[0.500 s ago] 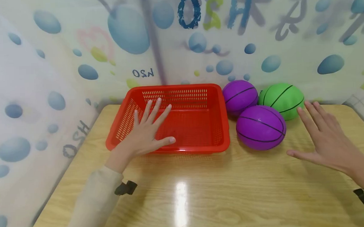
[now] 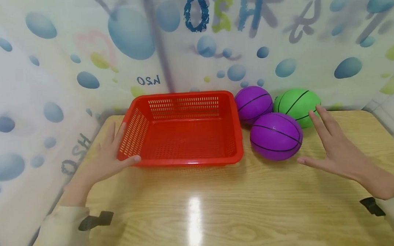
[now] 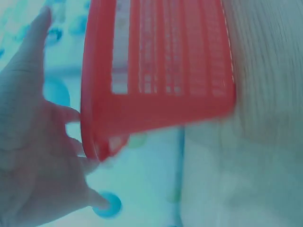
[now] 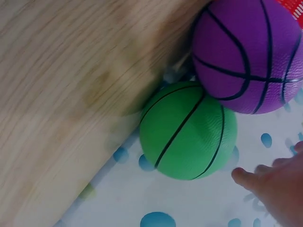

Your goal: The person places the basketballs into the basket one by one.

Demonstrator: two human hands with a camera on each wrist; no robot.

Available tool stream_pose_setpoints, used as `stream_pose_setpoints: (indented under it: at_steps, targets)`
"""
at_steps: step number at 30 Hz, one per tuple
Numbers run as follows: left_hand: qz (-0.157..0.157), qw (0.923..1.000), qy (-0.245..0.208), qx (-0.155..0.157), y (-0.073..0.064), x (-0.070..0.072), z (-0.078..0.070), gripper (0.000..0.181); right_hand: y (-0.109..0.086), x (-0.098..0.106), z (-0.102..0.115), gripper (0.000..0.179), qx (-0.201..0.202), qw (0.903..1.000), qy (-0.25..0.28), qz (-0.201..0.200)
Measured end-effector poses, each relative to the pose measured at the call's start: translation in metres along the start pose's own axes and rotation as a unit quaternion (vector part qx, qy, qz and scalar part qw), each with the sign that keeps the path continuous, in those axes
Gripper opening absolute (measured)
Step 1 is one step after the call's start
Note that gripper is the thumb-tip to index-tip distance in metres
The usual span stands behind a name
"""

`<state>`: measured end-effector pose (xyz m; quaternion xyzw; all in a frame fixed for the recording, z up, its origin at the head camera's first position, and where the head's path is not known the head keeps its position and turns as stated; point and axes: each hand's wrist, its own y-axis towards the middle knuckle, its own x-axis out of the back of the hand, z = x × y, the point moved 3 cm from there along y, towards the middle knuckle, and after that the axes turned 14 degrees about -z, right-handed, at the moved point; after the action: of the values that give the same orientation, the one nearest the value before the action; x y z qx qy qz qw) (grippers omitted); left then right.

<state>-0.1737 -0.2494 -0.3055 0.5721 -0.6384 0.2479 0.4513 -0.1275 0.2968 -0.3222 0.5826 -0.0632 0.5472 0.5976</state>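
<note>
A red plastic basket [image 2: 185, 162] with slotted walls stands on the wooden table, nothing inside it. At its left side is my left hand [image 2: 103, 163], fingers spread and thumb pointing over the near left corner; the left wrist view shows the basket's wall [image 3: 165, 111] beside the fingers. To the basket's right sit two purple balls, one at the back [image 2: 253, 104] and one in front [image 2: 276, 137], and a green ball [image 2: 296, 104], all with black lines. My right hand [image 2: 341, 153] hovers right of them, fingers extended, fingertips overlapping the green ball's edge in the head view. Neither hand holds anything.
Behind the table [image 2: 227, 206] hangs a white backdrop [image 2: 188, 70] printed with blue and green drops and letters, which also runs along the left side. The basket and balls stand near the table's back edge.
My left hand has moved left, from over the basket to its left side. My right hand has shifted slightly left toward the balls. The whole head view has shifted a little.
</note>
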Motion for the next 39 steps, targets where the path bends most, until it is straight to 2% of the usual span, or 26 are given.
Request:
stream_pose_setpoints:
  at_steps: [2, 3, 6, 9, 13, 16, 20, 24, 30, 34, 39]
  targets:
    - [0.019, 0.9990, -0.021, 0.035, -0.004, 0.001, 0.013, 0.105, 0.003, -0.004, 0.002, 0.117, -0.034, 0.9989, 0.012, 0.029]
    - [0.021, 0.9983, -0.035, 0.041, -0.005, 0.001, 0.017, 0.105, 0.004, -0.007, 0.004, 0.118, -0.042, 0.9982, 0.013, 0.040]
    - [0.023, 0.9942, -0.101, 0.027, -0.004, 0.000, 0.022, 0.106, 0.010, -0.014, 0.008, 0.116, -0.049, 0.9970, 0.009, 0.059]
    - [0.026, 0.9894, -0.142, 0.009, -0.004, -0.001, 0.024, 0.107, 0.015, -0.019, 0.012, 0.116, -0.057, 0.9958, 0.003, 0.071]
    - [0.048, 0.9882, -0.138, 0.044, -0.006, -0.003, 0.029, 0.109, 0.020, -0.027, 0.015, 0.118, -0.058, 0.9956, -0.009, 0.073]
    - [0.056, 0.9865, -0.140, 0.065, -0.007, -0.004, 0.032, 0.109, 0.022, -0.034, 0.016, 0.122, -0.038, 0.9976, -0.015, 0.056]
    - [0.061, 0.9848, -0.148, 0.067, -0.008, -0.004, 0.034, 0.109, 0.023, -0.042, 0.017, 0.127, -0.013, 0.9995, -0.013, 0.026]
    - [0.058, 0.9830, -0.162, 0.064, -0.009, -0.005, 0.035, 0.109, 0.022, -0.049, 0.017, 0.129, -0.012, 0.9998, -0.018, 0.005]
    - [0.047, 0.9807, -0.175, 0.074, -0.009, -0.006, 0.034, 0.107, 0.024, -0.050, 0.018, 0.122, -0.010, 0.9995, -0.026, -0.015]
    - [0.055, 0.9811, -0.168, 0.079, -0.010, -0.006, 0.034, 0.106, 0.026, -0.046, 0.018, 0.119, -0.028, 0.9995, -0.015, -0.010]
    - [0.056, 0.9802, -0.173, 0.079, -0.008, -0.007, 0.034, 0.105, 0.029, -0.033, 0.018, 0.116, -0.077, 0.9968, 0.018, -0.012]
